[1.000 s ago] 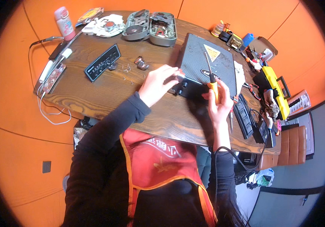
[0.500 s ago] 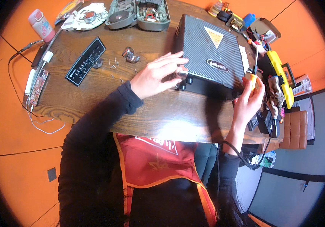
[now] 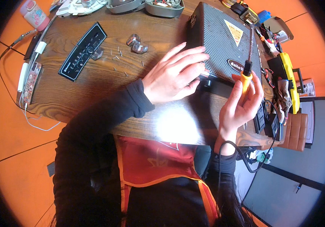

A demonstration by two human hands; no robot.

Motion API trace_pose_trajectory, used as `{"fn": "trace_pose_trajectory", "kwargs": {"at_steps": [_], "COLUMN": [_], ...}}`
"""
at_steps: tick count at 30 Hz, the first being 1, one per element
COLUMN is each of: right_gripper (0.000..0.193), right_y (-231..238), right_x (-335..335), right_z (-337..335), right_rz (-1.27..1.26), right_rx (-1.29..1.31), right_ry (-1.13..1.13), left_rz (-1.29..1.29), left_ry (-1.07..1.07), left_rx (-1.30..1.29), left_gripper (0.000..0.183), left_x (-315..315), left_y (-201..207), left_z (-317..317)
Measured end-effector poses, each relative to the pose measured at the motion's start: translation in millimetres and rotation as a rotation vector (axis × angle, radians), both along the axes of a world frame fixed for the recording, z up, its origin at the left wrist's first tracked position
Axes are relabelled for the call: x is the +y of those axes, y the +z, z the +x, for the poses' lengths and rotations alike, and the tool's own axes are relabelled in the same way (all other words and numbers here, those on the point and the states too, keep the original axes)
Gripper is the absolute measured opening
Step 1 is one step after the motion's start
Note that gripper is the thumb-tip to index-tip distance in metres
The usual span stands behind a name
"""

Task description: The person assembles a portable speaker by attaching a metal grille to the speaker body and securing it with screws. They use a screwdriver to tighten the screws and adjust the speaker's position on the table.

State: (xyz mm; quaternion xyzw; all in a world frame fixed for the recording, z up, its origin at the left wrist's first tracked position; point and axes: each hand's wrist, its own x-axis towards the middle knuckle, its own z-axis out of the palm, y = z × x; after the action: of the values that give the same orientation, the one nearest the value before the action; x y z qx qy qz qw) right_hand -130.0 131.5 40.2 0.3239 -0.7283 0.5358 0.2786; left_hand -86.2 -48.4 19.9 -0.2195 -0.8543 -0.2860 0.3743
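A patterned dark speaker box (image 3: 219,34) with a yellow triangular label lies on the wooden table. My left hand (image 3: 177,73) is at its near left corner, upper fingers stretched along the edge and the lower ones bent around the corner; the fingertips partly hide what they press on. In my right hand (image 3: 242,100) is a screwdriver (image 3: 247,77) with a yellow handle, its long shaft pointing up and away over the box's right part. Shiny metal corner pieces (image 3: 138,44) and several loose screws (image 3: 119,53) lie left of the box.
Further left are a black control panel (image 3: 83,51), a patterned phone (image 3: 31,83) and a pink bottle (image 3: 34,15). Opened grey cases (image 3: 164,9) stand at the back. A yellow toolbox (image 3: 292,83) and gloves (image 3: 283,96) are at the right. A black cable (image 3: 245,162) loops by my right wrist.
The view has shifted, so the table items sit higher. My left hand stays at the box corner with lower fingers more bent. The screwdriver has moved left, over the box.
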Motion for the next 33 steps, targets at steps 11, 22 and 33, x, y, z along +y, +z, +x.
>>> {"fn": "trace_pose_trajectory", "kwargs": {"at_steps": [11, 22, 33], "right_gripper": [0.037, 0.049, 0.044], "right_y": [-9.3, -10.7, 8.3], "right_x": [11.4, 19.8, 27.8], "right_z": [2.6, 5.6, 55.2], "right_rz": [-0.017, 0.13, 0.435], "right_rx": [-0.022, 0.272, 0.119], "right_ry": [-0.112, 0.126, 0.255], "left_rz": [0.102, 0.163, 0.282], "left_ry": [0.043, 0.547, 0.44], "left_rx": [-0.057, -0.381, -0.381], "left_gripper": [0.044, 0.014, 0.009], "left_x": [-11.6, -61.4, -58.5], "left_y": [16.7, -13.9, -13.5], "left_z": [41.1, 105.2, 89.8]}}
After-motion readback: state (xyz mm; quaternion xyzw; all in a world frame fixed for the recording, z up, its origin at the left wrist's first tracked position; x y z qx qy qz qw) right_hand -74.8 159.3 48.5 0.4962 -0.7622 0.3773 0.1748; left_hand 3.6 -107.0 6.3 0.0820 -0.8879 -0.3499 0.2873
